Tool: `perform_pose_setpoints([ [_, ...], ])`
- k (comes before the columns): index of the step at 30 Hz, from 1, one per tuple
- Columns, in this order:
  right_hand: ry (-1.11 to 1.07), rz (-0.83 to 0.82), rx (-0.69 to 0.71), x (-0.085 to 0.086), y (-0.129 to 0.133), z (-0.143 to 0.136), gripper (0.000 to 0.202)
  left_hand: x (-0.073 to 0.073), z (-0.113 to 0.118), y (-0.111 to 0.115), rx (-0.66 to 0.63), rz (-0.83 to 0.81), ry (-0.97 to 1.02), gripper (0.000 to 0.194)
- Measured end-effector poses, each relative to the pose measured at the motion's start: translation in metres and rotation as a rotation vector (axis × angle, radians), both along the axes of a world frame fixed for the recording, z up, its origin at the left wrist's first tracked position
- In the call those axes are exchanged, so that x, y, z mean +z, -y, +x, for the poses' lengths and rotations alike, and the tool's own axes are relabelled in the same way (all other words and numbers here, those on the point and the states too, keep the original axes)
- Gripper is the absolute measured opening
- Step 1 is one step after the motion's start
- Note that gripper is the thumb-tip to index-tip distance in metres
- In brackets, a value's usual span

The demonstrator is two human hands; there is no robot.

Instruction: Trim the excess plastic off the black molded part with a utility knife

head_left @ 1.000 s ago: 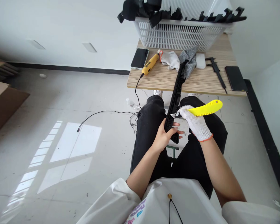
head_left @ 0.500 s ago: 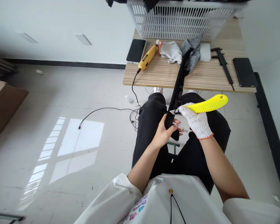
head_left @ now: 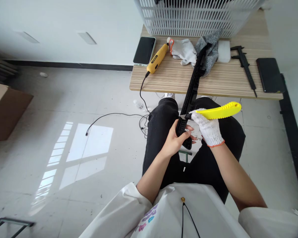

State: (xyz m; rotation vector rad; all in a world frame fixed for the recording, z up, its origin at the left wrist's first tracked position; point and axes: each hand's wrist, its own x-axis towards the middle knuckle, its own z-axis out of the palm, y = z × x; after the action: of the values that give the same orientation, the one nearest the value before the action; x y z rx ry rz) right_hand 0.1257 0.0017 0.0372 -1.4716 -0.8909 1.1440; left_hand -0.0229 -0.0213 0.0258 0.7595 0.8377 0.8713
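Note:
A long black plastic part [head_left: 191, 89] slants from between my knees up to the table, its far end over a grey cloth [head_left: 210, 49]. Bare, my left hand [head_left: 175, 140] is closed round its near end, thumb on top. My right hand [head_left: 206, 128], in a white knitted glove with an orange cuff, grips a yellow utility knife [head_left: 221, 111]. The knife's blade points left and meets the black part just above my left hand; whether it cuts in, I cannot tell.
On the wooden table [head_left: 164, 81] lie a phone [head_left: 144, 50], a yellow rotary tool [head_left: 157, 59], a white glove [head_left: 185, 50], a white block [head_left: 223, 51], black calipers [head_left: 245, 67] and a black device [head_left: 270, 75]. A white basket [head_left: 198, 19] stands behind. A cable [head_left: 109, 114] trails over the floor.
The view has shifted slightly, so the table's things sit a little differently in the picture. The knife blade stays at nearly the same place on the black part; both grips are unchanged.

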Motion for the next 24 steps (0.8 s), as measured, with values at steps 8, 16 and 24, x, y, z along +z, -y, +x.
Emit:
perform_pose_setpoints([
  [8, -0.171, -0.064, -0.122, -0.019, 0.000, -0.010, 0.021, -0.002, -0.002, -0.004, 0.008, -0.018, -0.013, 0.045],
  [16, -0.227, -0.132, -0.117, -0.020, -0.004, -0.012, 0.027, 0.000, 0.001, -0.012, 0.003, -0.007, 0.004, 0.041],
  [24, -0.286, -0.148, -0.111, -0.018, -0.008, -0.010, 0.021, 0.000, 0.004, -0.016, 0.007, -0.019, 0.006, 0.039],
])
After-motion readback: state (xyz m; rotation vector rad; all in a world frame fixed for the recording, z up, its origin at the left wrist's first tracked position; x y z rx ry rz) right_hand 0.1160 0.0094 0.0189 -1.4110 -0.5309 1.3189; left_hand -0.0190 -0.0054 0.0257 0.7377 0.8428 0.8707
